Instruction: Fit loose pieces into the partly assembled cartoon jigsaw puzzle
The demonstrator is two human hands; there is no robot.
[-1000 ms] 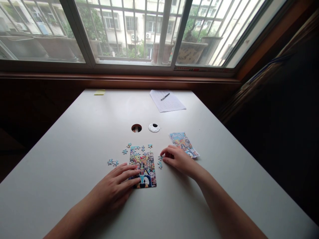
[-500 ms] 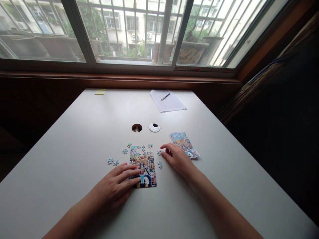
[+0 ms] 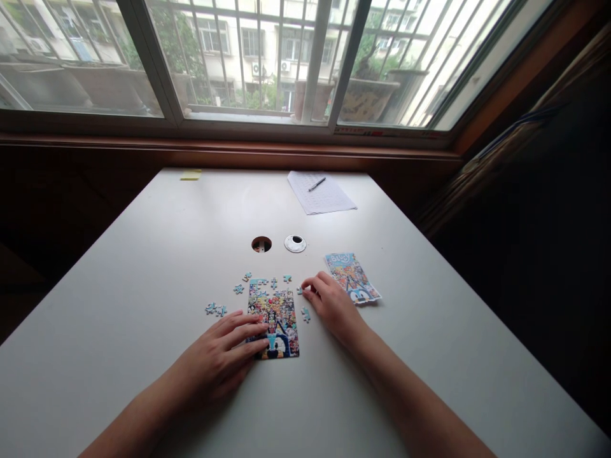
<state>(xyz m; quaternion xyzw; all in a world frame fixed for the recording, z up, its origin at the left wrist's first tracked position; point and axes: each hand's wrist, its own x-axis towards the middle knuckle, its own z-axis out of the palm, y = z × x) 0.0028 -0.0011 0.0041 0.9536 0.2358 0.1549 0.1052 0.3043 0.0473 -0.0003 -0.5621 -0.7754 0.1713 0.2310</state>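
A partly assembled jigsaw puzzle (image 3: pixel 281 312) lies on the table, its upper edge uneven. My left hand (image 3: pixel 229 346) rests over its left side, fingers stretched out across the pieces. To the right of the puzzle, my right hand (image 3: pixel 329 305) pinches a small blue puzzle piece (image 3: pixel 300 291) between thumb and forefinger; the fingers partly hide it. Just below that hand sits another loose piece (image 3: pixel 305 314). Several more loose pieces lie above and left of the puzzle, among them a pair (image 3: pixel 216 309) near my left hand.
A picture sheet (image 3: pixel 351 273) matching the puzzle lies beyond my right hand. Farther back are a round cable hole (image 3: pixel 261 244), its loose cover (image 3: pixel 294 243), papers (image 3: pixel 324 200) with a pen (image 3: pixel 317 184), and a yellow sticky note (image 3: pixel 191 175). A barred window stands behind the table (image 3: pixel 157 254).
My right hand has moved slightly left, and its thumb and forefinger have closed on the small piece. My left hand stays in place on the puzzle.
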